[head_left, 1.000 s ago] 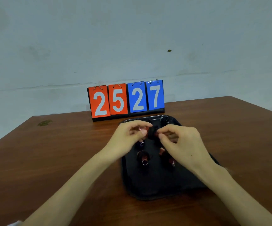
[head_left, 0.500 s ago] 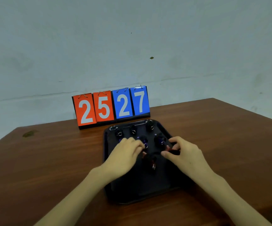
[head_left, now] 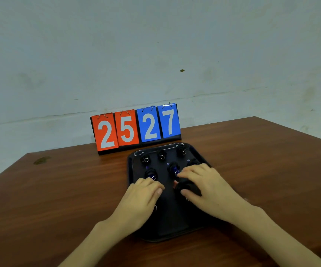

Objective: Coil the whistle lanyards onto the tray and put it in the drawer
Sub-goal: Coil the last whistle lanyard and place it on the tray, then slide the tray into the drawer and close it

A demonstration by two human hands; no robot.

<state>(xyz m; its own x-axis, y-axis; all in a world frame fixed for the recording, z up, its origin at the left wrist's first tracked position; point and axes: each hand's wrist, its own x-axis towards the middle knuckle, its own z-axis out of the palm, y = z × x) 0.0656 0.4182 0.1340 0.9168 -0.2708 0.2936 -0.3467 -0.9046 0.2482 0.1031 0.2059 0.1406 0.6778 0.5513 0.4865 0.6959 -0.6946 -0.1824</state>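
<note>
Several round black lanyard coils (head_left: 151, 173) dot the glossy, round-cornered tray (head_left: 172, 218).

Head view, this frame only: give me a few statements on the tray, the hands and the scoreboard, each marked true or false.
1. The scoreboard shows 25 on orange cards and 27 on blue cards. True.
2. The right hand grips a coiled black lanyard over the tray. True.
3. The tray sits inside an open drawer. False: it lies on the wooden table.
4. The far end of the tray is bare. False: three coiled lanyards sit in a row there, next to the scoreboard.
</note>
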